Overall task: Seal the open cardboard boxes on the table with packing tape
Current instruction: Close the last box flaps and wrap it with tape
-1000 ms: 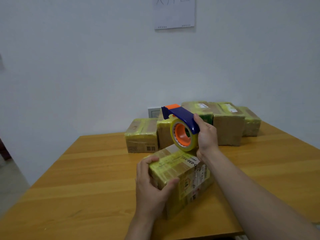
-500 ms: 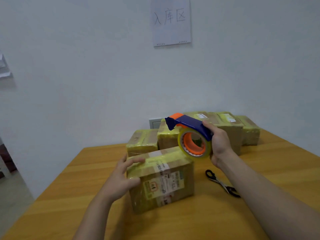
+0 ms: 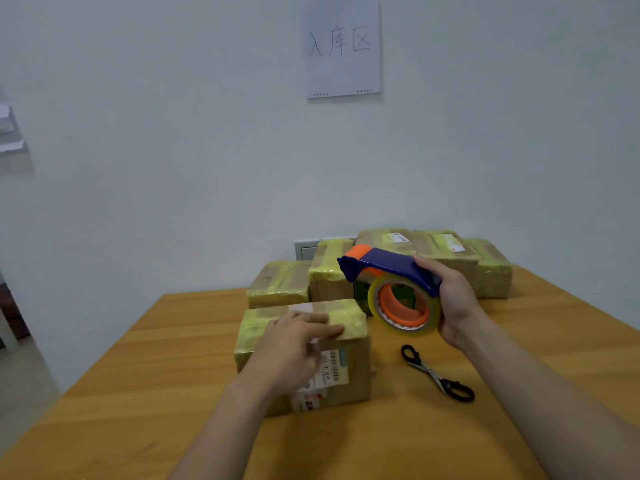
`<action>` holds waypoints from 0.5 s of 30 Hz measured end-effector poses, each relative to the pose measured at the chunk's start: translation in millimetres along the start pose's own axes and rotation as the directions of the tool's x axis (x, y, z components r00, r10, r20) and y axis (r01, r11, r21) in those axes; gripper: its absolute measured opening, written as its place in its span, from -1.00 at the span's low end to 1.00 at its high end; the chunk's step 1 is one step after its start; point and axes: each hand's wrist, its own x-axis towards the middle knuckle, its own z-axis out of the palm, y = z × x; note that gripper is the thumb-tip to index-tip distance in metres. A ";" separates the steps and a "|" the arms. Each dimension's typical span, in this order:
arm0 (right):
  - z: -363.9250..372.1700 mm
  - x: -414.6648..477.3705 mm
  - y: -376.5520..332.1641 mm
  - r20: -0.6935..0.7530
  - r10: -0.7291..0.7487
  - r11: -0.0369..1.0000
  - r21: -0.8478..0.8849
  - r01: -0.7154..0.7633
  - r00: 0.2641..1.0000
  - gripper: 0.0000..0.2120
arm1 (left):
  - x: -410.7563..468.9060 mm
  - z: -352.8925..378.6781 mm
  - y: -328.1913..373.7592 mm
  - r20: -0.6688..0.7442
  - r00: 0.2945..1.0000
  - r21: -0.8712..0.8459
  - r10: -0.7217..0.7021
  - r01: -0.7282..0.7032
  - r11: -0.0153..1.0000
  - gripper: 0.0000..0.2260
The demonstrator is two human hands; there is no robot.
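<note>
A cardboard box wrapped in yellowish tape stands on the wooden table, a shipping label on its near face. My left hand lies over its top front edge with the fingers stretched out flat. My right hand grips a blue and orange tape dispenser by its handle, holding it in the air just right of the box. A roll of clear tape on an orange core sits in the dispenser.
Black scissors lie on the table right of the box. Several taped boxes are lined up along the white wall at the back. A paper sign hangs on the wall above them.
The box was turned from a tilted pose to stand square on the table. My left hand slid from its left side onto its top edge. The dispenser stayed lifted and the scissors came into sight.
</note>
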 end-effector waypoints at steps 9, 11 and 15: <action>-3.5 -8.9 -11.6 0.113 0.033 0.999 -0.003 -0.033 0.993 -0.73 | -15.6 -21.3 -8.8 0.070 0.993 -0.271 -0.097 0.112 0.956 -0.68; -0.2 -10.6 -13.7 0.134 0.039 0.999 -0.016 -0.037 0.990 -0.73 | -16.4 -13.8 8.1 0.050 0.991 -0.049 -0.122 0.125 0.991 -0.64; 4.8 -14.4 -16.6 0.166 0.040 0.999 0.007 -0.042 0.985 -0.74 | -12.8 22.0 31.4 -0.124 0.975 0.046 -0.186 0.193 0.980 -0.36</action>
